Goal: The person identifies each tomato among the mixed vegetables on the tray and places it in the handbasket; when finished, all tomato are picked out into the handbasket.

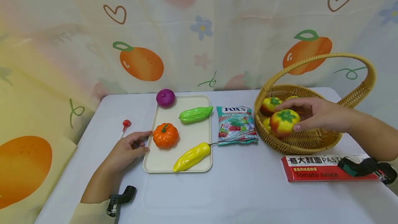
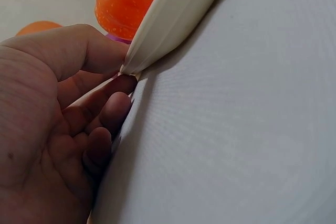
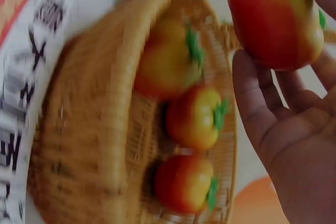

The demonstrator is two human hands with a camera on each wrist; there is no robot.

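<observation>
My left hand [image 1: 125, 149] is at the left edge of the cream tray [image 1: 196, 133]; in the left wrist view its thumb and fingers pinch the rim. An orange pumpkin [image 1: 166, 136] sits on the tray close to that hand. My right hand [image 1: 323, 115] holds a red-and-yellow tomato [image 1: 282, 124] with a green leafy top, over the wicker basket [image 1: 314, 139]. Three similar tomatoes lie inside the basket, one of them the large blurred tomato [image 3: 165, 61] in the right wrist view. The held tomato is above the basket's rim there.
On the tray are a green bumpy vegetable [image 1: 195, 114] and a yellow pepper [image 1: 192, 157], with a purple onion [image 1: 166, 98] at its back-left corner. A Fox's candy bag [image 1: 236, 125] lies between tray and basket. A pasta box [image 1: 323, 174] lies before the basket; a lollipop [image 1: 126, 123] lies far left.
</observation>
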